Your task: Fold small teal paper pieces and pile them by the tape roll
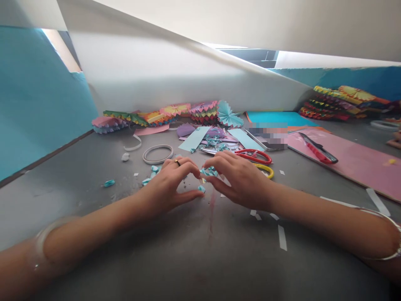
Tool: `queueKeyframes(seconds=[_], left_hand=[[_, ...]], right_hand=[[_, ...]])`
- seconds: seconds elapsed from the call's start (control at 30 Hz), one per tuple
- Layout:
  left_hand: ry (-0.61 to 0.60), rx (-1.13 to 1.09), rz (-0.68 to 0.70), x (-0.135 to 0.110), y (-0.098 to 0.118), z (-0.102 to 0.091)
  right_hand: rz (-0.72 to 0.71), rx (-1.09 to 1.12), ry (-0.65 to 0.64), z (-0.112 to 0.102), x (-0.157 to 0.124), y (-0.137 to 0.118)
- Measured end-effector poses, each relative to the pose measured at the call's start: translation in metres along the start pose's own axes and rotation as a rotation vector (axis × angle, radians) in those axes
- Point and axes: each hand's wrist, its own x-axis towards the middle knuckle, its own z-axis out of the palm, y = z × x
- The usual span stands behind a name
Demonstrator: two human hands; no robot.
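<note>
My left hand [173, 179] rests low over the grey table, fingers curved and thumb stretched apart. Facing it, my right hand [242, 177] is in a like pose, its fingertips almost meeting the left ones. Small light-blue paper scraps [209, 171] lie between and just beyond the fingertips. One curled scrap [201, 189] is by my left thumb tip; whether they touch I cannot tell. More crumpled blue scraps [154, 169] sit behind my left hand. Scissors with red and yellow handles [267, 170] lie beyond my right hand, which partly hides them.
Folded paper rosettes [203, 112] line the back against a white sheet. A tape ring [157, 154] lies left of centre. At right, a red utility knife [318, 148] rests on pink card [354, 159]. White paper strips [282, 238] lie near my right forearm.
</note>
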Motion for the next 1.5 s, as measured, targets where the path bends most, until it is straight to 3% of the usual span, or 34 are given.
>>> queueKeyframes(seconds=[0.1,0.2,0.33,0.43,0.57,0.67,0.83,0.97,1.07,1.27,1.5], left_hand=[[-0.022,0.088,0.072,-0.001,0.001,0.002],[-0.067,0.108,0.078,-0.002,0.003,0.002],[0.040,0.170,-0.111,-0.002,-0.003,-0.001],[0.097,0.169,-0.232,-0.002,-0.010,-0.003],[0.102,0.097,-0.267,-0.002,-0.009,-0.004],[0.038,-0.079,-0.308,0.000,-0.002,-0.004],[-0.156,-0.638,-0.408,0.001,0.008,-0.003],[-0.141,-0.867,-0.429,0.001,0.008,0.002],[-0.074,-0.857,-0.483,0.000,0.005,0.002],[-0.014,-0.635,-0.493,0.001,0.005,-0.003],[-0.029,-0.597,-0.472,0.001,0.008,-0.003]], right_hand=[[-0.139,-0.109,0.031,0.003,0.003,-0.002],[-0.199,-0.072,0.023,0.006,0.003,-0.001],[-0.069,0.089,0.007,0.003,-0.002,-0.002],[0.019,0.219,-0.115,0.002,-0.004,-0.002],[-0.060,0.280,-0.290,0.008,-0.005,0.002],[-0.062,0.294,-0.271,0.012,-0.004,0.005],[0.005,0.308,-0.056,0.011,-0.002,0.002],[0.034,0.310,-0.022,0.011,-0.002,-0.005],[0.075,0.351,0.008,0.011,-0.002,-0.005],[0.322,0.503,-0.014,0.007,-0.002,-0.002],[0.340,0.488,-0.063,0.009,0.000,-0.003]])
